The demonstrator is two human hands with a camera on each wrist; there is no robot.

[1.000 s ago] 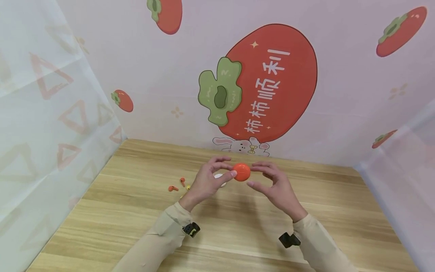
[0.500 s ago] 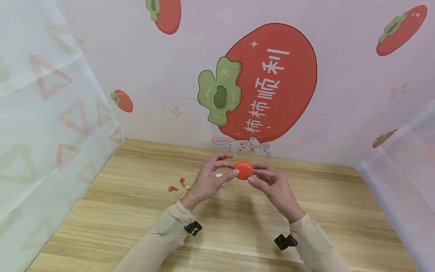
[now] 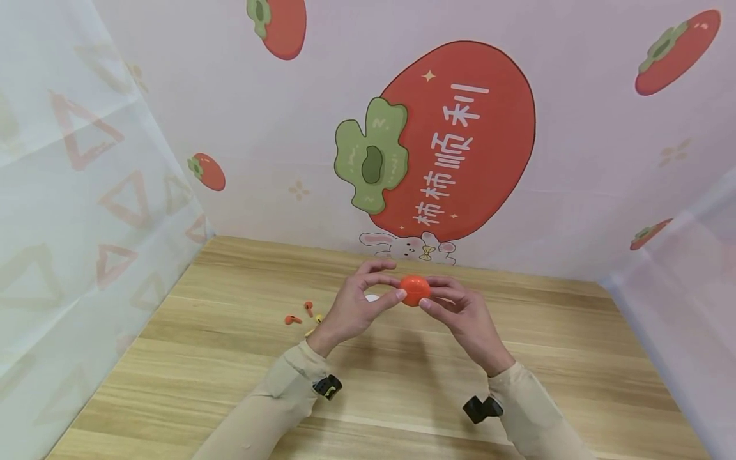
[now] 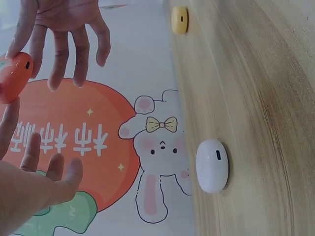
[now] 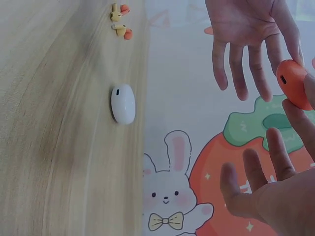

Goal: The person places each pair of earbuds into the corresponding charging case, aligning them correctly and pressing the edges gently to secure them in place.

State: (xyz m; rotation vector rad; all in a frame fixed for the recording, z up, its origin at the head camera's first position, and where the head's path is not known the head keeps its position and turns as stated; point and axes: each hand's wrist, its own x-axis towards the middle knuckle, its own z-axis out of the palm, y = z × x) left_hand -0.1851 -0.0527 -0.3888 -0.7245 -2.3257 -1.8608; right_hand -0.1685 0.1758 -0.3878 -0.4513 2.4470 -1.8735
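Above the table, both hands hold an orange earbud charging case between them, rounded and glossy, with a seam line across its front. My left hand pinches its left side between thumb and forefinger. On the opposite side, the thumb and forefinger of my right hand grip its edge. The other fingers of both hands spread away from it. A small dark port slot shows on the case's underside in both wrist views. Below the hands lies a white earbud case, mostly hidden behind the left hand in the head view.
A yellow case lies on the wooden table to the right of the white one. Left of the hands are loose orange earbuds and yellow earbuds. A printed cloth wall stands behind the table.
The orange case has shifted slightly right. My right thumb has come in against it, and the right hand now grips it together with the left.
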